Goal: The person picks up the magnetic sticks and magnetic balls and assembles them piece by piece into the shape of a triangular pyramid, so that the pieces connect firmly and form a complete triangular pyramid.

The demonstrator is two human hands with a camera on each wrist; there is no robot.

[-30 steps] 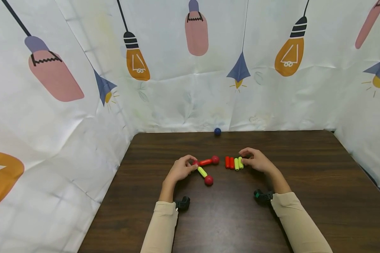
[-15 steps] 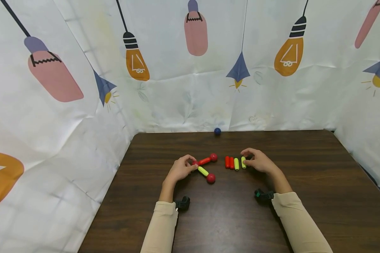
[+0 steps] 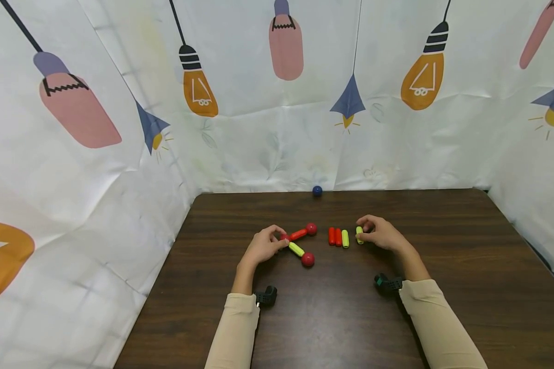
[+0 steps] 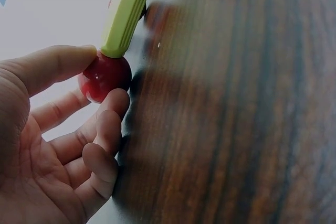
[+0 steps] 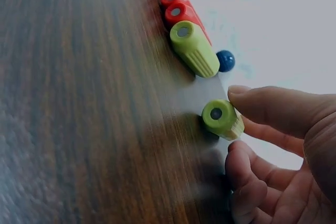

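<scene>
My left hand (image 3: 264,247) holds a red ball (image 4: 105,80) between thumb and fingers. From that ball a red magnetic rod (image 3: 298,234) and a yellow-green magnetic rod (image 3: 297,249) spread out in a V. Each rod ends in another red ball; one is the far ball (image 3: 311,228), the other the near ball (image 3: 308,259). On the right, my right hand (image 3: 382,237) pinches a loose yellow-green rod (image 5: 223,120), its grey magnet end facing the right wrist camera. Left of it, two red rods (image 3: 335,237) and one yellow-green rod (image 3: 345,239) lie side by side.
A dark blue ball (image 3: 317,191) sits at the back edge of the brown wooden table (image 3: 323,318). Behind the table hangs a white curtain (image 3: 258,148) printed with lamps. Each wrist wears a black strap with a camera.
The right hand has drawn the yellow-green rod rightward, away from the row. The V opened wider: its red rod swung back, its yellow-green rod shifted slightly right. The left hand stayed in place.
</scene>
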